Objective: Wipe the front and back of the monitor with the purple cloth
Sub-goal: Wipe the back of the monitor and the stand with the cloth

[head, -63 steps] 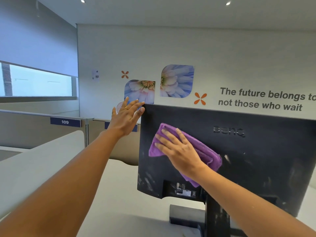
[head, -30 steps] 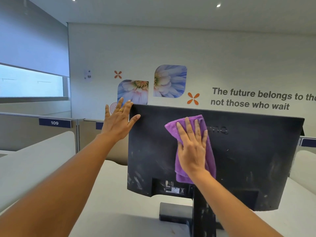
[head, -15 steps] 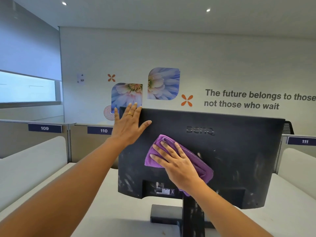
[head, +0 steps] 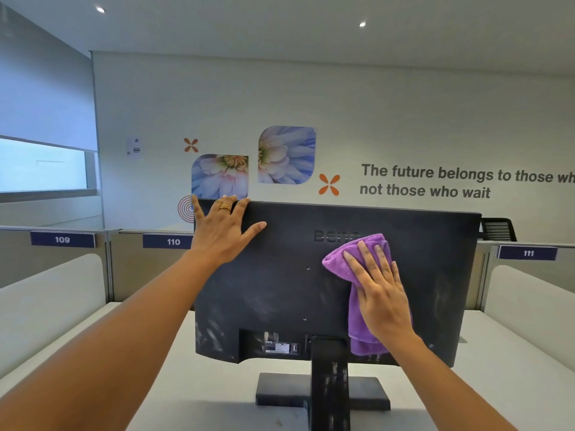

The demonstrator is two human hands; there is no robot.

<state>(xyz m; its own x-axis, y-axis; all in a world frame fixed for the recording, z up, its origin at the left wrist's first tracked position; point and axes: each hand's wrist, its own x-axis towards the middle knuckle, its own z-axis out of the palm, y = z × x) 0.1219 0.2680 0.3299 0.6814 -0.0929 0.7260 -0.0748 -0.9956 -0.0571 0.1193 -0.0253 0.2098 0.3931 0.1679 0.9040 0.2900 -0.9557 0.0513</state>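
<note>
The black monitor (head: 280,290) stands on its stand with its dusty back facing me. My left hand (head: 222,233) lies flat against the back at the upper left corner, fingers spread and fingertips reaching the top edge. My right hand (head: 379,293) presses the purple cloth (head: 337,261) flat against the back, right of centre and just under the embossed logo, fingers straight. The cloth hangs folded below my palm down to the lower edge of the panel. The screen side is hidden.
The monitor's stand (head: 329,365) and base (head: 280,390) sit on a white desk (head: 202,384). Low partitions (head: 56,290) with labels 109, 110 and 111 border the desk on the left, back and right. A black chair back (head: 497,228) shows behind the right partition.
My right hand has slid the purple cloth rightward across the monitor's back, from left of centre to right of centre. My left hand stays at the upper left corner.
</note>
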